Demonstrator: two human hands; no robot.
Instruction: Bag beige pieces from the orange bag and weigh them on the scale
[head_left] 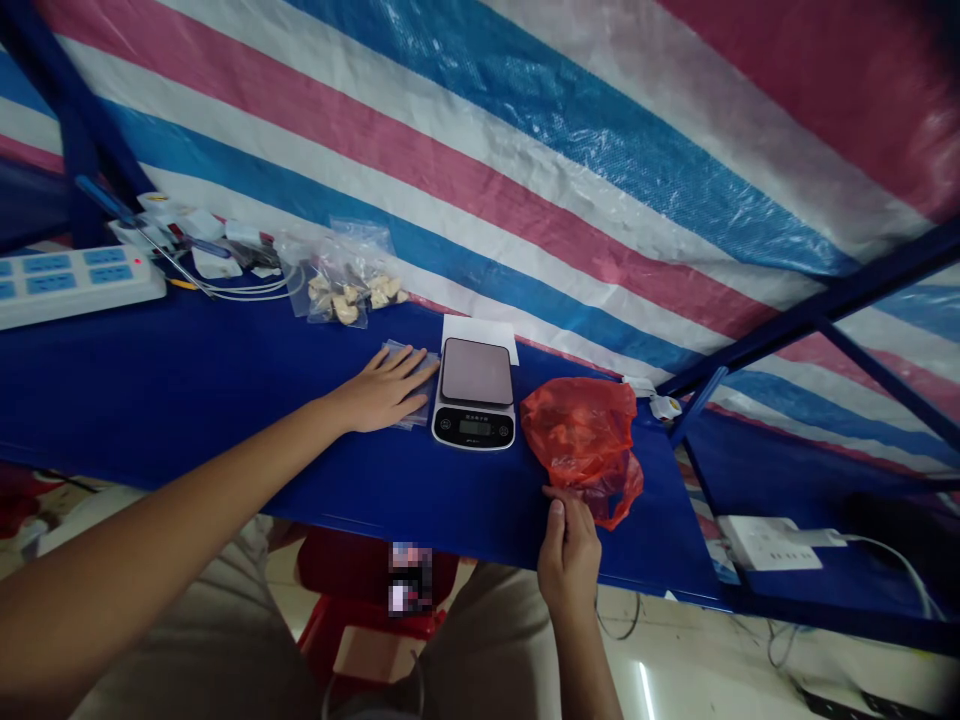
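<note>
My left hand (386, 390) lies flat with spread fingers on a small stack of clear plastic bags (420, 402), just left of the digital scale (477, 385). The scale's platform bears nothing, and a white sheet (504, 330) shows behind it. On the scale's right sits a crumpled red plastic bag (581, 425). My right hand (571, 540) is closed at the red bag's near edge, with thumb and index finger together; whether it pinches the plastic is hard to see. Clear bags with pale chunks (346, 298) rest at the back, beyond my left hand.
A white power strip (82, 280) lies at the far left, beside a screwdriver (169, 255), cables and plugs. Blue metal frame bars (697, 405) stand at the right. Another power strip (772, 543) sits beyond them. Striped sheeting hangs behind the blue table (247, 400).
</note>
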